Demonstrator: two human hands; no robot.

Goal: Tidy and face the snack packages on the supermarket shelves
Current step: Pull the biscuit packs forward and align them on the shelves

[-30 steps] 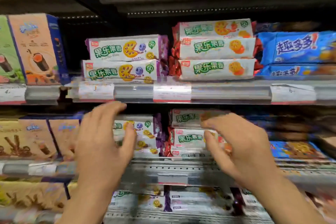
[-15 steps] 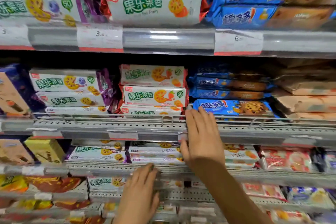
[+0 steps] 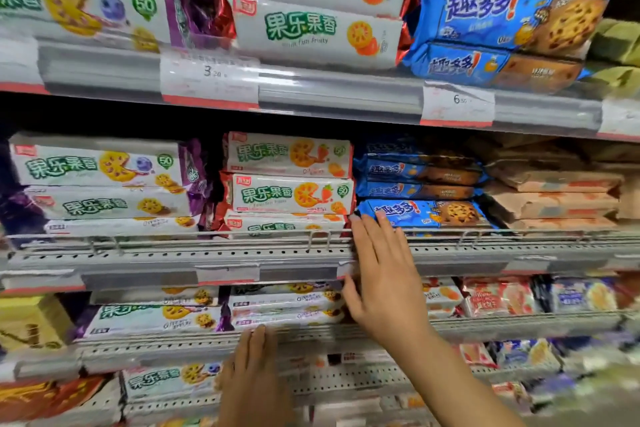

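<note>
The middle shelf (image 3: pixel 207 255), a grey perforated ledge with a wire rail along its front, serves as landmark. On it, from left: a stack of white packs with purple ends (image 3: pixel 100 184), a stack of white packs with red ends (image 3: pixel 287 180), a stack of blue cookie packs (image 3: pixel 415 184), then tan packs (image 3: pixel 554 194). All lie flat, long axes running left-right along the shelf, printed faces turned outward. The lowest blue pack (image 3: pixel 426 213) sits just behind the rail, its left end touching the red-ended stack.

Above the shelf, more of the same white and blue packs lie stacked behind price tags (image 3: pixel 209 78). Below it, white packs (image 3: pixel 284 305) lie flat on a lower ledge.

The right hand (image 3: pixel 381 274) crosses the shelf's front edge, fingers straight and spread, tips at the blue pack's left end; its grip holds nothing. The left hand (image 3: pixel 249 371) is below the shelf, fingers straight against the lower ledge, grip likewise holding nothing.
</note>
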